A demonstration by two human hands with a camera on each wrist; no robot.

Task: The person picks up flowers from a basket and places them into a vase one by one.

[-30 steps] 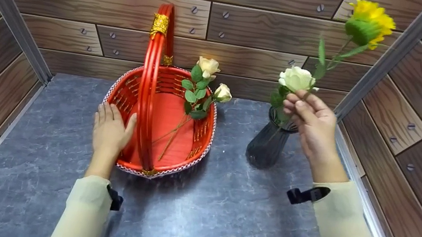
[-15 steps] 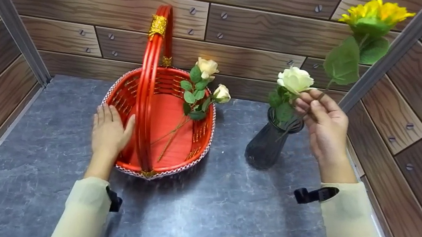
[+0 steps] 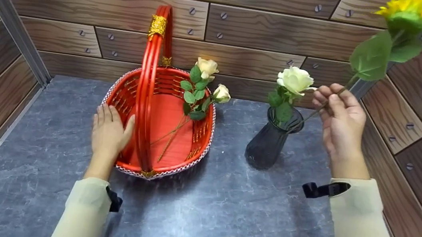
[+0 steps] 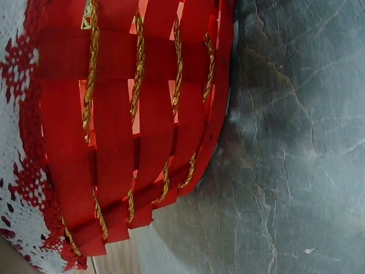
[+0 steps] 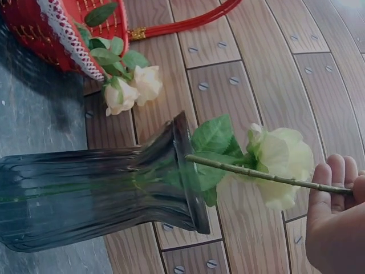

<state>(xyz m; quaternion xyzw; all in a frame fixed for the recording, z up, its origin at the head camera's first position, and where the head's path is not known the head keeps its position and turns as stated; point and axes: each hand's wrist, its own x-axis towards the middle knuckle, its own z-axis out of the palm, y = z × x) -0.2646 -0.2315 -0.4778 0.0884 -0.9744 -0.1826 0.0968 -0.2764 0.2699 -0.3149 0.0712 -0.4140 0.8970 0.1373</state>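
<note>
My right hand (image 3: 345, 121) pinches the stem of a yellow sunflower (image 3: 412, 18) between thumb and fingers. Its stem (image 5: 256, 173) slants down, and the lower end shows at the mouth of a dark glass vase (image 3: 266, 147); whether they touch I cannot tell. A white rose (image 3: 295, 79) stands in the vase. At the left, my left hand (image 3: 108, 132) rests against the side of a red basket (image 3: 203, 149), fingers straight along the outside and thumb over the rim. Inside the basket lean two cream roses (image 3: 207, 67), blooms past its far right rim.
The basket's tall red handle (image 3: 146, 86) arches over it. Grey marbled tabletop (image 3: 198, 221) lies beneath everything. Wood-patterned walls (image 3: 262, 28) close in the back and both sides, the right one near my right arm.
My right hand has moved right, carrying the sunflower away from the white rose, and its stem has come into sight at the vase mouth. My left hand and the basket stay put.
</note>
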